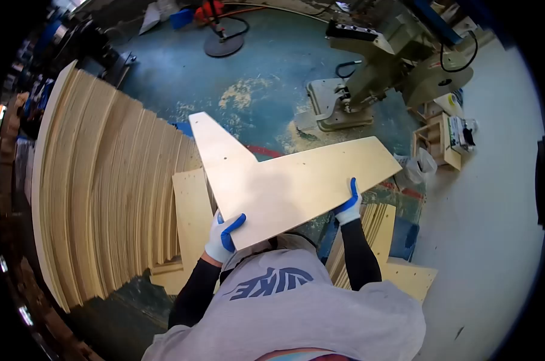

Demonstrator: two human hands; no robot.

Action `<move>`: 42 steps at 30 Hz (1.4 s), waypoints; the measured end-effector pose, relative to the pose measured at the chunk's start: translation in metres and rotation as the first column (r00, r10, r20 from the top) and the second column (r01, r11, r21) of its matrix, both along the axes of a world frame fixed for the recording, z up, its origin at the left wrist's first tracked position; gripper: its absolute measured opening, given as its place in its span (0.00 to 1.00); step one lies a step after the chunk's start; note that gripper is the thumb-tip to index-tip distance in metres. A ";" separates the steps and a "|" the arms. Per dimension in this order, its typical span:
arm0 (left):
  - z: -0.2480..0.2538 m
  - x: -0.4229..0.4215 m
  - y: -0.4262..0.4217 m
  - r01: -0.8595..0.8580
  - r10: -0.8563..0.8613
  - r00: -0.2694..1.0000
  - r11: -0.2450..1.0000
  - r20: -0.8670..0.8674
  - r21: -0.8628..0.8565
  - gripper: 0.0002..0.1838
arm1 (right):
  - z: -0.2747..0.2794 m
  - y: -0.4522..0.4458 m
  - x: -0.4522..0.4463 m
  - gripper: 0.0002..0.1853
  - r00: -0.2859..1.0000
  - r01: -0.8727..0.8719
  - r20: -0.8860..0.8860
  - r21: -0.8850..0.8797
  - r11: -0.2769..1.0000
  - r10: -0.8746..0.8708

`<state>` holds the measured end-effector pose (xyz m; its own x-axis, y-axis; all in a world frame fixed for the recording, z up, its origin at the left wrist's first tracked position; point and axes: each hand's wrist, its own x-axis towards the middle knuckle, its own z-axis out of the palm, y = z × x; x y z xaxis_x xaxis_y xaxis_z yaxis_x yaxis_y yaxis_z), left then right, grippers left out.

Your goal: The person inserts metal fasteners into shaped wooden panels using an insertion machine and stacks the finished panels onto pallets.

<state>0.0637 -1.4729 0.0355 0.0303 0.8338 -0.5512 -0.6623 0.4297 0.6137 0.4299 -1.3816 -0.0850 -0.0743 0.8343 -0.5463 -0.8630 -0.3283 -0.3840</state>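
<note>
An L-shaped plywood panel (pixel 272 186) with a few small holes is held flat in front of my body. My left hand (pixel 222 236), in a white glove with blue fingertips, grips its near left corner, thumb on top. On the near right edge, my right hand (pixel 349 207) wears the same kind of glove and has its thumb on the upper face. The other fingers of both hands are hidden beneath the wood. One arm of the panel points away to the far left, the other reaches right.
A long stack of plywood pieces (pixel 116 186) stands on the left. More cut panels (pixel 381 234) lean at my right side. Ahead on the blue floor (pixel 272 66) are sawdust and a machine with a pedal base (pixel 342 108). A wooden box (pixel 435 141) sits by the white wall (pixel 495 210).
</note>
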 end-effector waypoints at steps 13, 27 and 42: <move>0.004 -0.053 0.387 0.578 -0.359 0.730 0.779 -0.581 0.244 0.37 | 0.091 0.010 -0.095 0.24 0.737 0.606 0.260 0.154 0.780 -0.624; 0.046 -0.049 0.504 0.803 -0.361 0.495 0.538 -0.790 0.256 0.30 | 0.090 0.084 -0.144 0.21 0.549 0.741 0.299 0.258 0.620 -0.781; 0.048 -0.066 0.634 0.965 -0.322 0.249 0.166 -0.913 0.205 0.30 | 0.109 0.144 -0.258 0.22 0.415 0.864 0.278 0.180 0.471 -0.866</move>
